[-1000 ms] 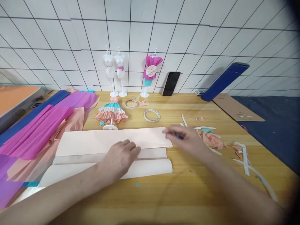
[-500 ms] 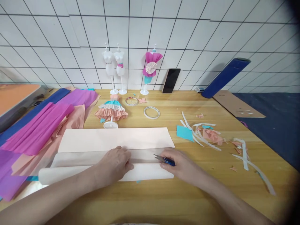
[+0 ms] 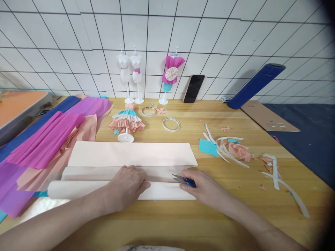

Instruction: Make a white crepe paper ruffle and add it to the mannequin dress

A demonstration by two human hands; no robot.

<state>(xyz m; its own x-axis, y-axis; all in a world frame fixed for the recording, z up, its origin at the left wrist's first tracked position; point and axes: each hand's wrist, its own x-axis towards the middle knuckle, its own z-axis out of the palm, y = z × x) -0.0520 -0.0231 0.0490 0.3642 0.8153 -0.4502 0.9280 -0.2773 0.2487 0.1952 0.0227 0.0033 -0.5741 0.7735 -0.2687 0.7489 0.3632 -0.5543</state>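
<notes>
A long pale peach paper sheet (image 3: 131, 154) lies folded across the wooden table (image 3: 183, 223), its near edge curled into a roll. My left hand (image 3: 125, 186) presses down on the near fold, fingers curled over the paper. My right hand (image 3: 202, 186) rests on the sheet's right end and grips small blue-handled scissors (image 3: 183, 180), whose blades point left along the fold toward my left hand.
Pink, purple, blue and peach paper sheets (image 3: 44, 139) pile at the left. Behind stand two white mannequin stands (image 3: 131, 71), a pink-dressed one (image 3: 170, 75), a ruffled paper dress (image 3: 126, 122), tape rings (image 3: 171, 124), a phone (image 3: 193, 88) and a blue roll (image 3: 256, 85). Paper scraps (image 3: 235, 150) lie right.
My right hand came back from the scraps toward me and set the scissors at the right end of the fold. My left hand slid slightly nearer. The view shifted a little.
</notes>
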